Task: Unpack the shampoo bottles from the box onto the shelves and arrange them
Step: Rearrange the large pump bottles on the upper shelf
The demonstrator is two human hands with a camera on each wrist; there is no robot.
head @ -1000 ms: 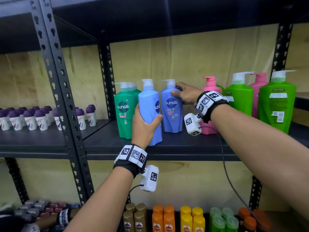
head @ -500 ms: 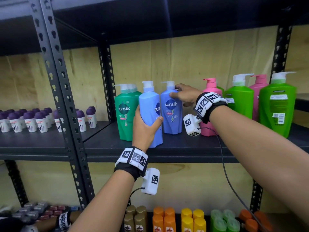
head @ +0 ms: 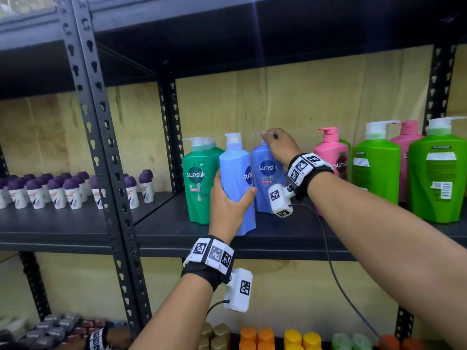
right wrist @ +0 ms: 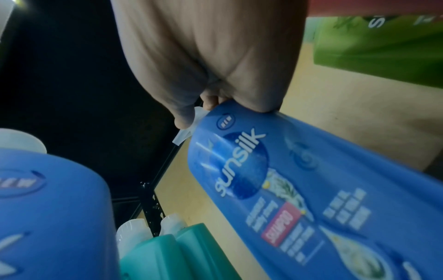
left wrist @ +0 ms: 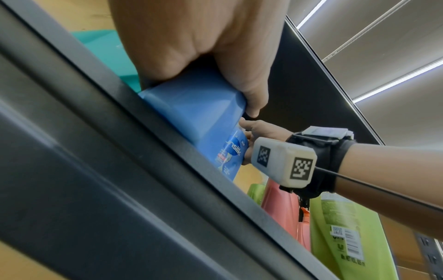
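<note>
Two blue shampoo bottles stand on the black shelf [head: 177, 231]. My left hand [head: 228, 205] grips the front blue bottle [head: 236, 178] around its lower body; the left wrist view shows the same front blue bottle [left wrist: 191, 106] from below. My right hand [head: 278, 147] holds the white pump top of the rear blue bottle [head: 267, 183], fingers curled over it. In the right wrist view the rear blue bottle [right wrist: 287, 180] fills the frame, with the pump nozzle [right wrist: 184, 132] poking out under my fingers [right wrist: 182, 115]. A teal green bottle [head: 198, 180] stands just left of them.
To the right stand a pink bottle [head: 331, 157], green bottles [head: 376, 168] [head: 437, 178] and another pink one behind. Small purple-capped bottles [head: 58, 190] fill the left bay. A shelf upright [head: 101, 137] divides the bays. Orange and yellow bottles [head: 278, 337] sit below.
My right hand has risen from the rear blue bottle's shoulder onto its pump top. My left hand keeps its hold on the front blue bottle. The camera has tilted up slightly.
</note>
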